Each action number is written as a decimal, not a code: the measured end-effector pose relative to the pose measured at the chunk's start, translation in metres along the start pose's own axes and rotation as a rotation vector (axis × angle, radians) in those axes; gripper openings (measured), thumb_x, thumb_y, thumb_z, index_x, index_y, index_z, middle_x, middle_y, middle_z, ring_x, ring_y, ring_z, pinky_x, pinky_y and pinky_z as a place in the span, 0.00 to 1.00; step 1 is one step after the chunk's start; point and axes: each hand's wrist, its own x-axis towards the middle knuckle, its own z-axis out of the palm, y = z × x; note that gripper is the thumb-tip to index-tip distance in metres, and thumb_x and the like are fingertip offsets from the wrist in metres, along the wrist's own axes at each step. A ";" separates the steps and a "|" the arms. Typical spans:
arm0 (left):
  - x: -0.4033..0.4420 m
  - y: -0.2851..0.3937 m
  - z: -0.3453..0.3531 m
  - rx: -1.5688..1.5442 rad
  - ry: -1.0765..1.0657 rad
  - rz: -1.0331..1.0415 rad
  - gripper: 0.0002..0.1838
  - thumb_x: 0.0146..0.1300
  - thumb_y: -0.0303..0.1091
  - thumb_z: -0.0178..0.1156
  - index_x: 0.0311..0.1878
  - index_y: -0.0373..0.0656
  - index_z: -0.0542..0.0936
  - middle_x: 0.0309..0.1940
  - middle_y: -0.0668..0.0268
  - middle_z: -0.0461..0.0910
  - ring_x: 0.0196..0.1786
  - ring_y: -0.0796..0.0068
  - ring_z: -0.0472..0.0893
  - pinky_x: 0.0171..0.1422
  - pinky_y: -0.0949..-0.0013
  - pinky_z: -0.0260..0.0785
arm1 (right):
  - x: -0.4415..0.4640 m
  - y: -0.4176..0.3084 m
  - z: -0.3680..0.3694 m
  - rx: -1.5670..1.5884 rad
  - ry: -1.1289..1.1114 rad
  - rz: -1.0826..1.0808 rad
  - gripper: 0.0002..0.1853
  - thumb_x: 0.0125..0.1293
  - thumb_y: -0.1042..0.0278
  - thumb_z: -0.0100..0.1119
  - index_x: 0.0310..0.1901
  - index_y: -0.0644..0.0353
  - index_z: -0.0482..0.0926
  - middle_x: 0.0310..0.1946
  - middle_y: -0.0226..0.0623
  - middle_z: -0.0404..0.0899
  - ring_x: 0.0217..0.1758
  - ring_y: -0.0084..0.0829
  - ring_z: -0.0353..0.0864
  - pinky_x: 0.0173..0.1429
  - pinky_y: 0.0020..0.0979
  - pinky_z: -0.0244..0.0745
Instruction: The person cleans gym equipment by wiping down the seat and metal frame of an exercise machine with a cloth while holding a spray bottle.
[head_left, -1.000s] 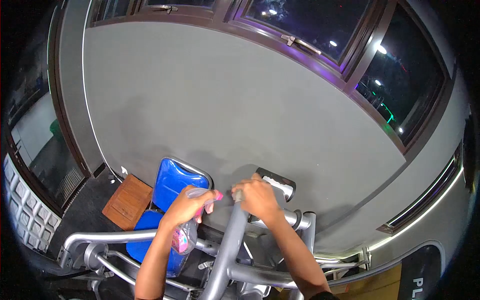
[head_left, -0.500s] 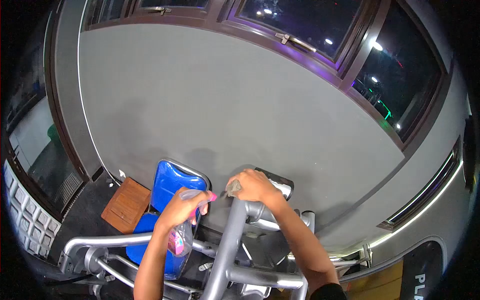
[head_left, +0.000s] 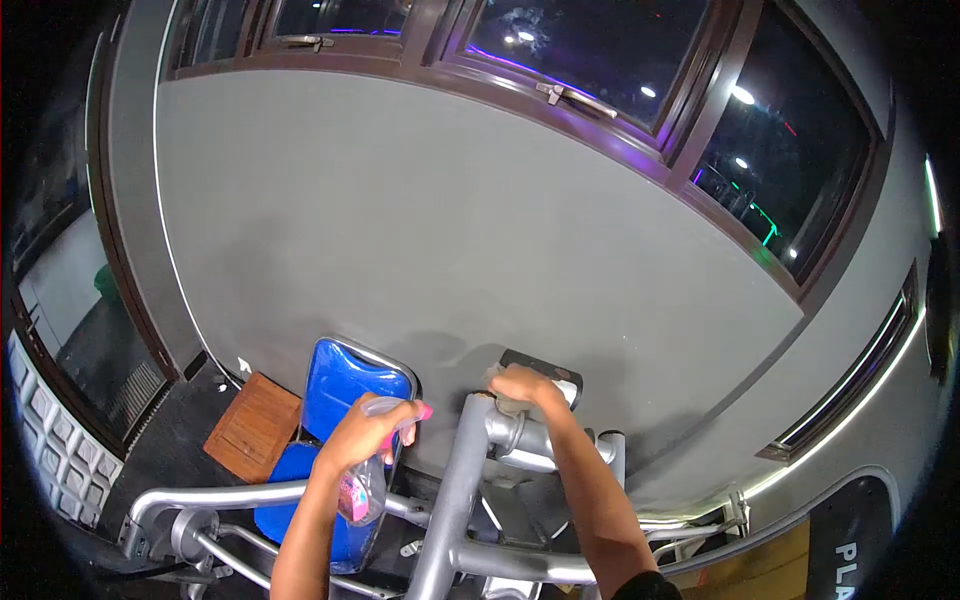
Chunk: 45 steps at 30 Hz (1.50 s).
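My left hand [head_left: 355,438] is wrapped around a clear spray bottle [head_left: 362,495] with a pink nozzle and a colourful label, held upright before the blue chair. My right hand [head_left: 530,386] is closed on a greyish cloth [head_left: 494,376], mostly hidden under the fingers. It presses the cloth to the silver metal frame [head_left: 452,500], just right of the top of the slanted post. A dark-topped end piece [head_left: 540,364] of the frame sits right behind this hand.
A blue chair [head_left: 355,378] stands behind the left hand, beside a brown wooden box [head_left: 252,428]. A grey wall [head_left: 450,220] rises behind, with dark-framed windows [head_left: 590,60] above. Silver tubes [head_left: 225,496] cross the lower left.
My right hand has slid with the cloth rightward from the post's top onto the joint beside it. My left hand still holds the spray bottle nearly in place. The view has tilted slightly up.
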 end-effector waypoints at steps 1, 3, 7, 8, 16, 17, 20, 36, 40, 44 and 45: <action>0.000 -0.001 -0.001 -0.005 0.000 -0.004 0.20 0.66 0.48 0.59 0.35 0.39 0.85 0.23 0.67 0.80 0.18 0.78 0.74 0.22 0.72 0.68 | 0.000 0.004 0.002 -0.019 0.046 -0.028 0.29 0.56 0.50 0.57 0.53 0.64 0.83 0.54 0.56 0.82 0.57 0.56 0.81 0.62 0.47 0.74; -0.001 -0.002 0.000 -0.003 0.001 0.003 0.20 0.66 0.48 0.59 0.34 0.39 0.85 0.23 0.67 0.80 0.19 0.78 0.74 0.22 0.71 0.68 | -0.018 -0.001 0.010 -0.035 0.237 -0.043 0.25 0.57 0.52 0.58 0.53 0.58 0.85 0.49 0.58 0.83 0.53 0.58 0.83 0.59 0.51 0.76; -0.001 0.002 0.002 -0.028 0.011 -0.010 0.20 0.66 0.48 0.59 0.34 0.38 0.84 0.22 0.67 0.79 0.19 0.78 0.75 0.22 0.71 0.68 | -0.060 -0.020 0.017 0.034 0.448 -0.157 0.21 0.53 0.59 0.61 0.48 0.60 0.86 0.43 0.56 0.85 0.49 0.56 0.84 0.59 0.48 0.77; -0.001 0.001 0.002 -0.033 0.010 -0.011 0.20 0.66 0.48 0.59 0.34 0.38 0.84 0.22 0.67 0.79 0.19 0.78 0.75 0.22 0.71 0.68 | -0.071 -0.027 0.015 0.009 0.493 -0.210 0.19 0.52 0.62 0.62 0.47 0.57 0.87 0.42 0.53 0.86 0.50 0.54 0.84 0.59 0.47 0.78; -0.001 0.001 0.002 -0.027 -0.001 0.012 0.20 0.66 0.49 0.60 0.33 0.38 0.84 0.22 0.67 0.79 0.19 0.77 0.75 0.22 0.71 0.68 | -0.062 -0.038 0.015 -0.244 0.407 -0.658 0.14 0.51 0.67 0.64 0.41 0.52 0.89 0.40 0.42 0.88 0.57 0.43 0.79 0.58 0.43 0.81; -0.001 0.000 0.001 -0.026 -0.001 0.010 0.20 0.66 0.49 0.60 0.33 0.38 0.84 0.22 0.67 0.79 0.19 0.77 0.75 0.22 0.71 0.68 | -0.056 -0.042 0.015 -0.324 0.378 -0.719 0.13 0.50 0.66 0.65 0.39 0.55 0.89 0.39 0.42 0.87 0.55 0.43 0.81 0.57 0.43 0.81; -0.001 -0.001 -0.001 0.006 0.004 0.019 0.20 0.66 0.49 0.60 0.33 0.38 0.84 0.22 0.67 0.79 0.19 0.77 0.75 0.22 0.71 0.69 | -0.068 -0.073 0.022 -0.499 0.299 -0.718 0.13 0.46 0.67 0.65 0.34 0.60 0.88 0.38 0.45 0.87 0.48 0.45 0.83 0.54 0.42 0.81; -0.005 0.005 -0.008 0.015 0.021 0.031 0.22 0.67 0.48 0.59 0.27 0.38 0.82 0.21 0.67 0.79 0.19 0.77 0.76 0.21 0.71 0.68 | -0.091 -0.064 0.029 -0.446 0.298 -0.606 0.23 0.51 0.58 0.72 0.50 0.54 0.84 0.55 0.37 0.79 0.59 0.43 0.76 0.59 0.43 0.80; -0.005 0.003 -0.008 0.012 0.042 0.011 0.23 0.67 0.49 0.59 0.26 0.38 0.82 0.21 0.66 0.80 0.19 0.76 0.76 0.21 0.71 0.68 | -0.072 -0.085 0.050 -0.648 0.180 -0.603 0.18 0.50 0.59 0.72 0.41 0.59 0.85 0.45 0.42 0.83 0.51 0.45 0.82 0.55 0.43 0.80; -0.007 0.006 -0.009 -0.007 0.064 0.006 0.23 0.67 0.49 0.59 0.27 0.38 0.82 0.22 0.66 0.80 0.19 0.76 0.76 0.21 0.71 0.69 | -0.071 -0.087 0.061 -0.680 0.047 -0.743 0.14 0.51 0.60 0.70 0.37 0.58 0.85 0.41 0.46 0.82 0.50 0.46 0.82 0.54 0.43 0.78; -0.008 0.005 -0.010 0.001 0.064 0.010 0.22 0.67 0.49 0.59 0.27 0.38 0.82 0.22 0.66 0.80 0.19 0.77 0.76 0.21 0.71 0.69 | -0.081 -0.091 0.055 -0.682 0.045 -0.743 0.14 0.51 0.60 0.70 0.37 0.58 0.85 0.41 0.46 0.82 0.50 0.46 0.82 0.54 0.43 0.78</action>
